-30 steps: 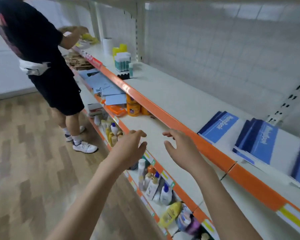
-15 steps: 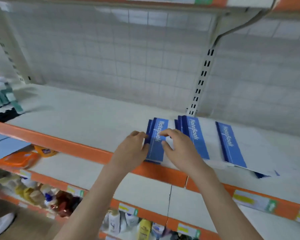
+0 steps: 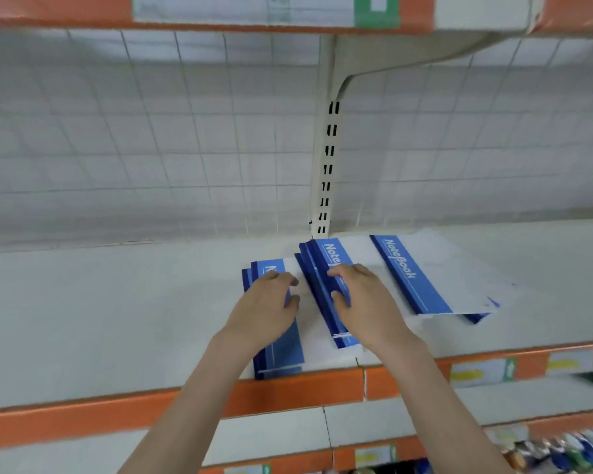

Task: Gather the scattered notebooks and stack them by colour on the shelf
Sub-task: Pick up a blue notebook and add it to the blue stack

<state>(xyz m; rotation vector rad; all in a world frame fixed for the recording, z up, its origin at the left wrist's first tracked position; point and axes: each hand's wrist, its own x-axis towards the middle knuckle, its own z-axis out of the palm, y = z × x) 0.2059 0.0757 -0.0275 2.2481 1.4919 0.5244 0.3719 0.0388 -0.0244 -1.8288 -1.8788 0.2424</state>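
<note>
Behind my reach: wire grid backing [image 3: 151,148] and a slotted upright [image 3: 327,172] with its bracket [image 3: 408,63]. Below me: bottles [image 3: 562,449], blurred, and price labels [image 3: 480,371] along an orange edge.

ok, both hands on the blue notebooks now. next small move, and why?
Probably slide the left pile rightward against the middle pile. The left hand rests on one and the right hand on the other, with a strip of white cover between them. Both show the same blue, so merging fits. The right pile lies apart, for later.
</note>
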